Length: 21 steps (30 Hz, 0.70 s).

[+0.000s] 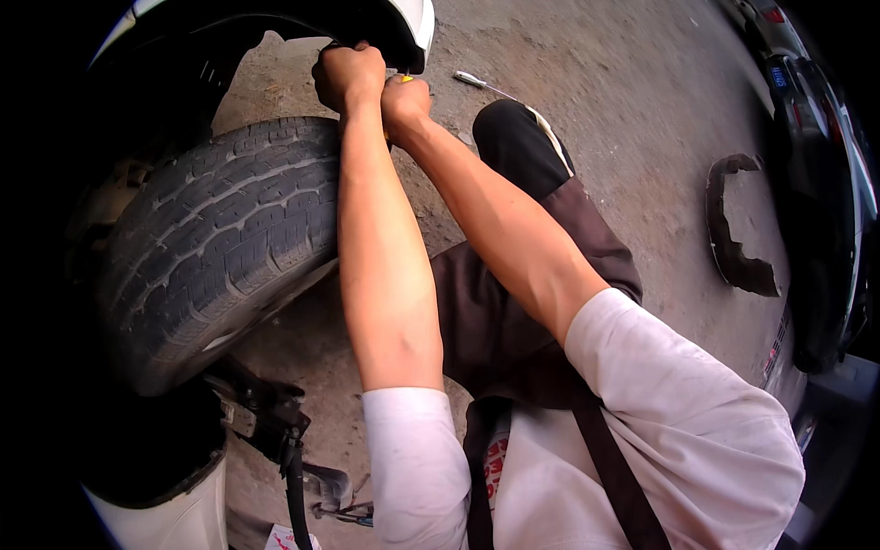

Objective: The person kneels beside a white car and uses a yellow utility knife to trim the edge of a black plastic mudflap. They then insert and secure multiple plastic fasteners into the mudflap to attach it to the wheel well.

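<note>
Both of my arms reach forward to the lower end of a white car fender (pixel 417 23) with a dark inner edge. My right hand (pixel 406 99) is closed around a yellow-handled tool, apparently a screwdriver (pixel 406 80), pointing up at the fender's bottom corner; most of its handle is hidden in my fist. Just left of it, my left hand (pixel 351 75) is closed at the underside of the wheel arch. Its fingers are turned away, and what they grip is hidden. Below my left hand stands a worn black tyre (pixel 229 220), beside my left forearm.
A pale-handled screwdriver (pixel 472 80) lies on the dusty concrete beyond my bent knee (pixel 513 137). Farther right are a curved black liner piece (pixel 729 261) and a parked dark car (pixel 816 202). Black metal parts (pixel 266 408) and a white panel (pixel 197 509) sit lower left.
</note>
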{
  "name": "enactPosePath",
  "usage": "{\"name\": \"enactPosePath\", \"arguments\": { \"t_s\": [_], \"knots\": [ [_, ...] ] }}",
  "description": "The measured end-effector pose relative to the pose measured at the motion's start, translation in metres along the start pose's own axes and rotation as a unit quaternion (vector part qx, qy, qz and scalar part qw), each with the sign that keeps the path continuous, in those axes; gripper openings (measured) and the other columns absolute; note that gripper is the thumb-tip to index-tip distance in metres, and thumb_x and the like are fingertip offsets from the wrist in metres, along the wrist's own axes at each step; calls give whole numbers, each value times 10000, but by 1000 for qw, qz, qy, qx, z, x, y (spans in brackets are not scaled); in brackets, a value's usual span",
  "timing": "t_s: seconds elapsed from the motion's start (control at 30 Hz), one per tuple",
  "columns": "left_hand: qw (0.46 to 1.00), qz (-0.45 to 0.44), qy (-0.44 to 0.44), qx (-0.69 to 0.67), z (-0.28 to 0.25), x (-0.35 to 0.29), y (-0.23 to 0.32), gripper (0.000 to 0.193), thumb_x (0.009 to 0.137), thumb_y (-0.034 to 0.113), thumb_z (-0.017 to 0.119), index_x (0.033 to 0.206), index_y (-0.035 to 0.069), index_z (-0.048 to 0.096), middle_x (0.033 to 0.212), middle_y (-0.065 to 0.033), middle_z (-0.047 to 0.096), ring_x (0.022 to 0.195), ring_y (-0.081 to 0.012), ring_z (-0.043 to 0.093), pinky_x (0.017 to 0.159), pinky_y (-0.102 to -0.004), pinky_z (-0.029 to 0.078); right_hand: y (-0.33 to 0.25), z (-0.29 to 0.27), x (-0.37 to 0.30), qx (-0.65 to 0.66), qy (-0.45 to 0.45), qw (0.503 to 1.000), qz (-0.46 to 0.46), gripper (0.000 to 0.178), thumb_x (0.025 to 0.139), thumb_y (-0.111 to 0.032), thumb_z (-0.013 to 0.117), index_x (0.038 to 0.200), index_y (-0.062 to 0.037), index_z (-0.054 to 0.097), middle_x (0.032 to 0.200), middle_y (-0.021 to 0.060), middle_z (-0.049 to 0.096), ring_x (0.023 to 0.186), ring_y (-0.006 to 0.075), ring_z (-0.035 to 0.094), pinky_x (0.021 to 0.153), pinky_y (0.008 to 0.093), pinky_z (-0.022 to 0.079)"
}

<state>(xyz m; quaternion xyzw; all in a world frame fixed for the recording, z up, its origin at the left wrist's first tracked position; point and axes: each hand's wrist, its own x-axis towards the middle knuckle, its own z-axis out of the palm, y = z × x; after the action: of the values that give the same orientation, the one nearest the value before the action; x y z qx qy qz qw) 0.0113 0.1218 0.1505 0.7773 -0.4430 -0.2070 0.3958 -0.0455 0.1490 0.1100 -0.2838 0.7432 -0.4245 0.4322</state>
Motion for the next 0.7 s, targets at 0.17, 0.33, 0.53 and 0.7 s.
{"name": "enactPosePath", "arguments": {
  "t_s": [0.17,0.33,0.53,0.7],
  "knots": [
    [1000,3,17,25,9,-2,-5,368,921,294,609,655,67,727,649,-32,723,693,-178,708,751,-310,521,3,0,5,-8,-2,1000,3,366,945,-238,564,1017,108,659,1057,300,679,1007,432,673,832,471,546],
    [1000,2,11,28,8,1,-4,377,920,306,616,656,61,726,649,-31,723,689,-170,706,744,-301,520,-1,2,4,6,6,1000,-3,358,941,-232,566,1010,108,657,1062,308,674,1009,441,667,837,482,538],
    [1000,9,10,24,10,3,-9,354,913,288,626,671,53,732,663,-44,729,668,-173,706,726,-300,528,-6,5,7,37,9,999,22,340,943,-212,565,999,109,661,1039,291,687,977,419,687,783,482,551],
    [1000,8,6,21,10,6,-13,343,911,270,623,683,38,731,674,-54,733,678,-176,714,734,-299,536,-10,5,3,46,-8,998,29,345,951,-215,575,1037,110,652,1044,278,690,922,385,706,730,469,562]
  ]
}}
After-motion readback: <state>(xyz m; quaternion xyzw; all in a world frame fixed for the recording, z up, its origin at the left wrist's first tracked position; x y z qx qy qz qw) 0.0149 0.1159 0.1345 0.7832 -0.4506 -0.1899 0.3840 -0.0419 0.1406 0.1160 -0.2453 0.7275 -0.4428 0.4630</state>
